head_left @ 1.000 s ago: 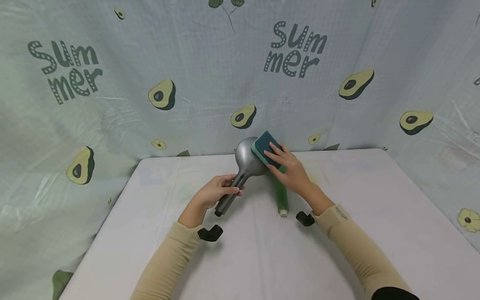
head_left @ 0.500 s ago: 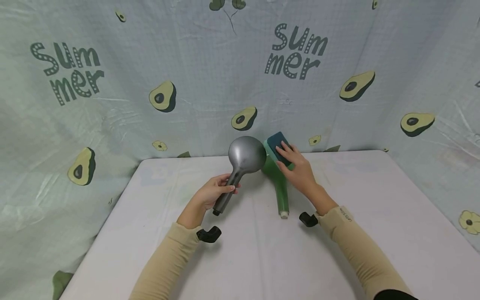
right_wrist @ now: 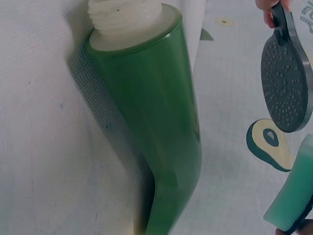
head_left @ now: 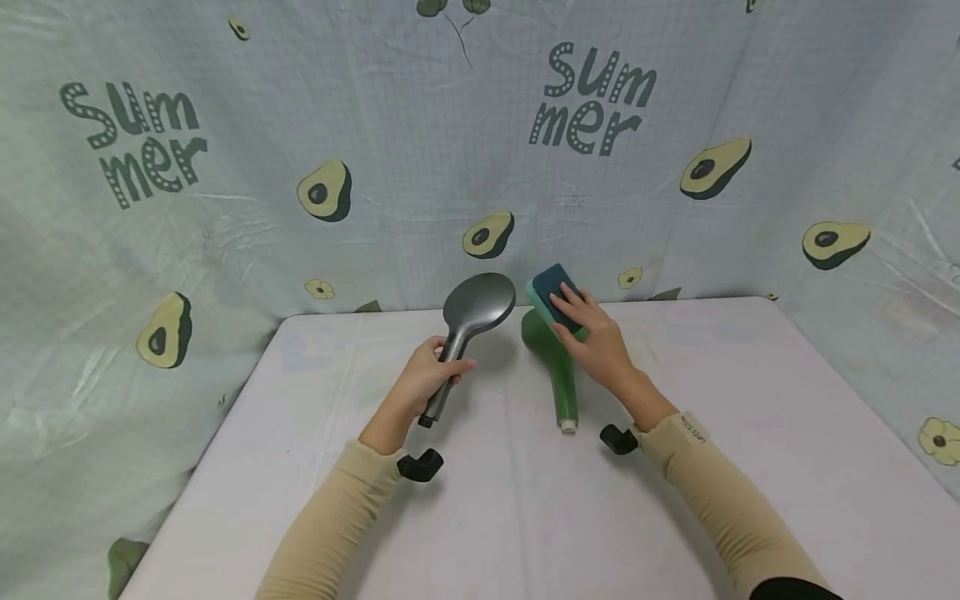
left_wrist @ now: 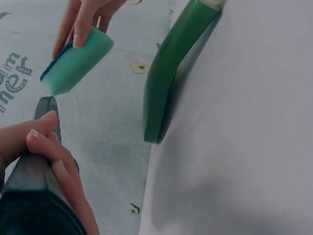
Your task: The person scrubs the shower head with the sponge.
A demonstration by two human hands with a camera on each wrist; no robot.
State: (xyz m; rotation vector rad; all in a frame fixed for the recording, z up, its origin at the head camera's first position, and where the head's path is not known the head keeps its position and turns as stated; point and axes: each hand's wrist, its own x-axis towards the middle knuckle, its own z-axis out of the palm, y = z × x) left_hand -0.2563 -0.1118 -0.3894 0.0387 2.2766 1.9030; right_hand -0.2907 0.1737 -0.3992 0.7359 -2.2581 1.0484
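L hand (head_left: 418, 382) grips gray showerhead (head_left: 477, 303) by its handle, raised over white tabletop (head_left: 517, 521); R hand (head_left: 597, 343) holds teal sponge (head_left: 552, 290) btwn thumb & fingers, w/ gap to gray one. Green showerhead (head_left: 560, 375) lies on tabletop nr sponge.

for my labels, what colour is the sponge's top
Dark teal: the sponge's top shows best in head view.

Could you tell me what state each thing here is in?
Gray shower head: raised, gripped by the left hand.
Green shower head: lying on the table, threaded end uncovered.
Two-tone sponge: raised, held in the right hand, apart from the gray shower head.
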